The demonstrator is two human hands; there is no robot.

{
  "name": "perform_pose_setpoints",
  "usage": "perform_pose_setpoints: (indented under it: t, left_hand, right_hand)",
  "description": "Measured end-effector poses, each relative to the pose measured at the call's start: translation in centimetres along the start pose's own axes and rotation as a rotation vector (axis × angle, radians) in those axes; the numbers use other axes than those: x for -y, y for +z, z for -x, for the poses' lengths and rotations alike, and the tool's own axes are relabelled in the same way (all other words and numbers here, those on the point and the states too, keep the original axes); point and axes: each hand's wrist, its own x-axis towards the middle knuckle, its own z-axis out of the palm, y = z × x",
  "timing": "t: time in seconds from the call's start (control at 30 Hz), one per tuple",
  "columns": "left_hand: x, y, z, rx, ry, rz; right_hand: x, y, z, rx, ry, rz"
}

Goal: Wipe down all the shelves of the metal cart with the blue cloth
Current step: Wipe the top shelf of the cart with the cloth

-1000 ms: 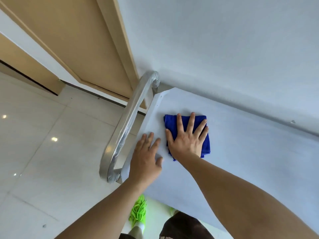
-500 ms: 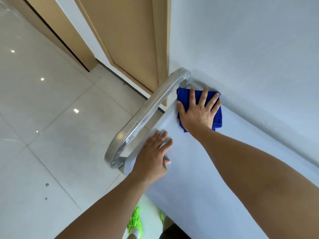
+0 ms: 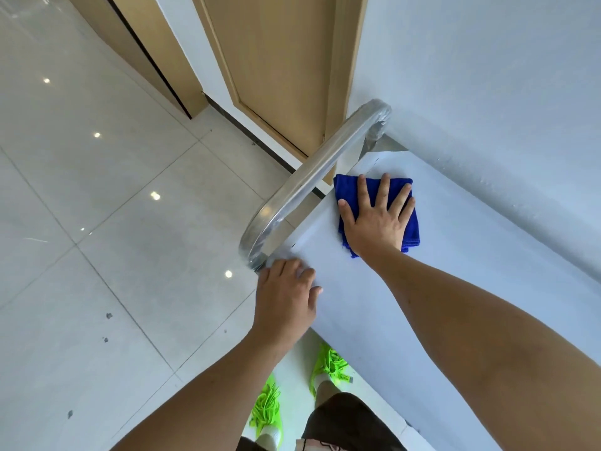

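Blue cloth [image 3: 408, 219] is pressed flat on the cart's top shelf [image 3: 455, 288] near the handle [image 3: 312, 187] by the right hand [image 3: 374, 222], fingers spread. Left hand [image 3: 286, 297] is curled over the shelf corner — lower shelves aren't seen, probably not wiped yet.

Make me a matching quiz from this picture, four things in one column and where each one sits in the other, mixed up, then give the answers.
Things:
1. blue cloth
2. left hand
3. cart handle
4. green shoes

Places:
A. arching over the end of the top shelf
B. on the floor below the shelf's near edge
C. flat under the right hand
D. at the shelf's near corner by the handle's base

Pairs: 1-C, 2-D, 3-A, 4-B
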Motion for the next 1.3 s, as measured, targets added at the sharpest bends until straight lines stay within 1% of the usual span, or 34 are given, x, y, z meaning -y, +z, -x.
perform_pose_setpoints:
  t: [0.1,0.2,0.3,0.37,0.53,0.73,0.87,1.03,1.3]
  left_hand:
    - [1.5,0.1,3.2,-0.004,-0.09,0.0]
    - [2.1,0.2,5.4,0.0,-0.088,0.15]
    - [2.8,0.3,6.5,0.062,-0.093,0.297]
    - [3.4,0.2,6.6,0.095,-0.092,0.344]
    - [5.2,-0.5,6.8,0.19,0.006,0.315]
    - [7.2,-1.0,8.3,0.177,-0.083,0.265]
    - [7.5,-1.3,9.3,0.167,-0.079,0.265]
    - [5.7,-1.5,10.0,0.165,0.054,0.239]
    - [0.6,-1.7,11.3,0.184,0.152,0.206]
  right_hand:
    - [1.1,0.5,2.2,0.009,0.003,-0.005]
    - [2.3,1.1,4.8,0.02,-0.007,-0.008]
    - [3.7,1.9,7.5,0.025,-0.022,-0.028]
    - [4.7,2.4,9.2,0.028,-0.027,-0.032]
    - [7.2,3.5,12.5,0.04,-0.042,-0.04]
    - [8.7,4.4,16.1,0.027,-0.051,-0.057]
    - [7.7,5.0,18.5,-0.003,-0.071,-0.069]
    - [4.7,5.6,21.5,-0.027,-0.072,-0.049]
    - [-2.0,5.6,25.6,0.002,-0.056,-0.04]
